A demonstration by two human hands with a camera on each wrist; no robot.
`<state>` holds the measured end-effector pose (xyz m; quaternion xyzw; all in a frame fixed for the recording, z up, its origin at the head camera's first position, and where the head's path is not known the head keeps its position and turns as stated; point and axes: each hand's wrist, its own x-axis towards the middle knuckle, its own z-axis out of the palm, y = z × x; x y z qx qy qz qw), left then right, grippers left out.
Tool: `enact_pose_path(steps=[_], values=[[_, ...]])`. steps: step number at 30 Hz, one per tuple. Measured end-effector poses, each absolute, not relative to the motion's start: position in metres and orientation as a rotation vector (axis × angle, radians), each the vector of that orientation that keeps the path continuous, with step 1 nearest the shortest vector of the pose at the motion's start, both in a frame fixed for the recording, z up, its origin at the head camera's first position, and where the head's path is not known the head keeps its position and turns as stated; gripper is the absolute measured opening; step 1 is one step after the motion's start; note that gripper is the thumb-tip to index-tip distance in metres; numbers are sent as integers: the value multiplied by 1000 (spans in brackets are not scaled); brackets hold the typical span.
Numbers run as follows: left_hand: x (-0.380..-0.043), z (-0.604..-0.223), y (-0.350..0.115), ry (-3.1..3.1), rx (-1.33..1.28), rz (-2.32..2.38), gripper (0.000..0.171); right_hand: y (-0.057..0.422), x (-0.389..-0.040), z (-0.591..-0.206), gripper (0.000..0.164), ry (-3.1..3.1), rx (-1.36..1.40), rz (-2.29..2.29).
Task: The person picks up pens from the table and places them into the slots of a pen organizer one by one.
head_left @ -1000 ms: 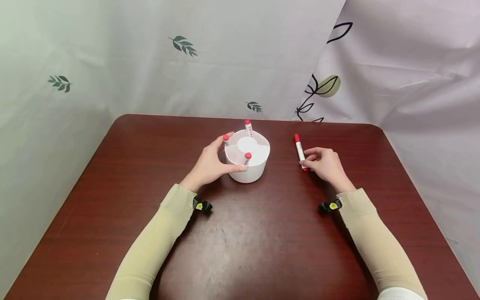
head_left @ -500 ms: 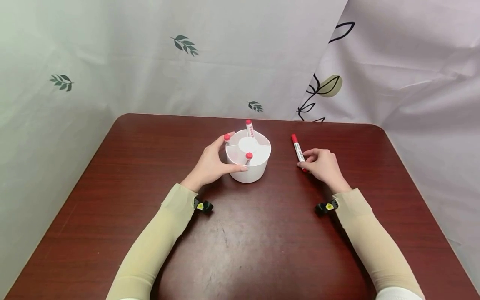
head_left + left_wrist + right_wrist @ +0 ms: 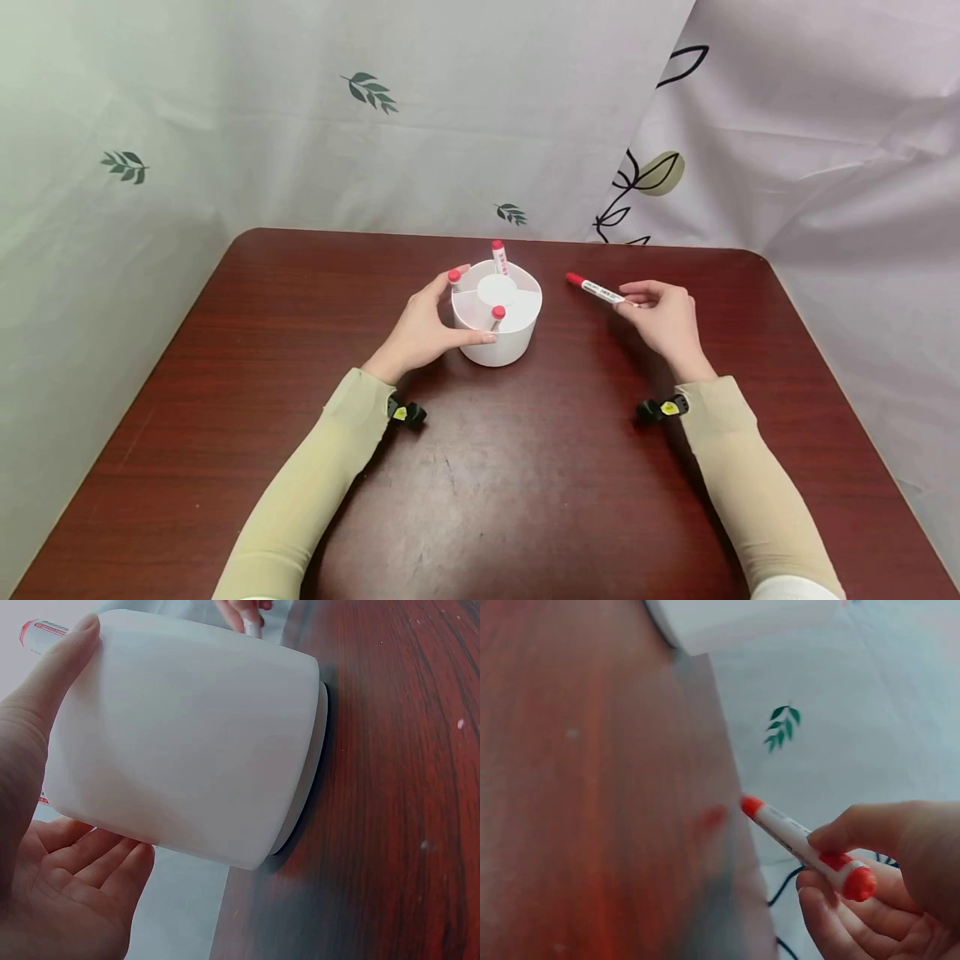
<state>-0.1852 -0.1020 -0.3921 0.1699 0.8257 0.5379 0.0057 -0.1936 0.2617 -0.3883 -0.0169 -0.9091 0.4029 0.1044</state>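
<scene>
My left hand [image 3: 422, 327] grips a white round pen holder [image 3: 504, 346] from its left side, thumb on the near wall and fingers on the far left. Three red-capped markers stand in its compartments: a back marker [image 3: 500, 258], a left marker [image 3: 454, 276] and a front marker [image 3: 497, 315]. Right of the holder, my right hand [image 3: 666, 327] pinches a red-and-white marker [image 3: 597, 290] near its rear end, cap pointing left toward the holder. In the right wrist view this marker [image 3: 784, 829] hangs above the table, apart from its reflection.
The dark red-brown wooden table [image 3: 480, 467] lies beneath both hands. A pale curtain [image 3: 450, 125] with leaf prints hangs right behind its far edge and along both sides. Black straps with yellow marks sit on both wrists.
My right hand has taken hold of the marker, lifted it off the table and swung its cap end leftward. The left hand and pen holder stay put.
</scene>
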Motion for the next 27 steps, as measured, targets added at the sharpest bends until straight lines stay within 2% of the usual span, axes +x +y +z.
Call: enact_pose_path(steps=[6,13,27], values=[[-185,-393,-102,2580,531,1686,103,263,-190,-374,22,-2559,-54,1215],[-185,-393,-102,2566,538,1705,102,263,-182,-348,26,-2419,-27,1341],[-184,-390,-102,2538,522,1716,100,238,-156,-287,25,-2018,217,1673]])
